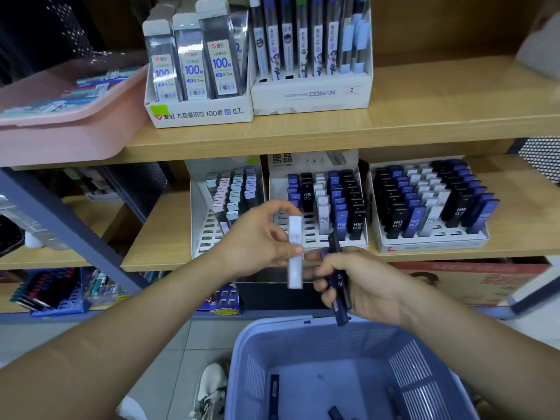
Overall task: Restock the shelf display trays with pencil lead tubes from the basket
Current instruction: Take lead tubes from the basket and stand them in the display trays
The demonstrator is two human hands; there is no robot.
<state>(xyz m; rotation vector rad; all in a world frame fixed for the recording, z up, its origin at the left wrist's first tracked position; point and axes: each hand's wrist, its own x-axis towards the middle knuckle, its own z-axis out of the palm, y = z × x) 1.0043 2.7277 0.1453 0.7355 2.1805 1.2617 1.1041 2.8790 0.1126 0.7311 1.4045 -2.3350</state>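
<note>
The middle display tray (pixel 318 207) serves as reference. Its front rows and left columns show empty slots, open from above and in front. Directly before it, the left hand (pixel 257 237) with a white tube (pixel 295 253) and the right hand (pixel 363 283) with dark tubes (pixel 338 277) occupy the approach. Above it, the upper shelf board (pixel 303 131) limits overhead clearance. The pastel tray (pixel 225 204) stands just left, the fuller tray (pixel 430 204) just right. Below, the basket (pixel 348 344) lies open-topped.
</note>
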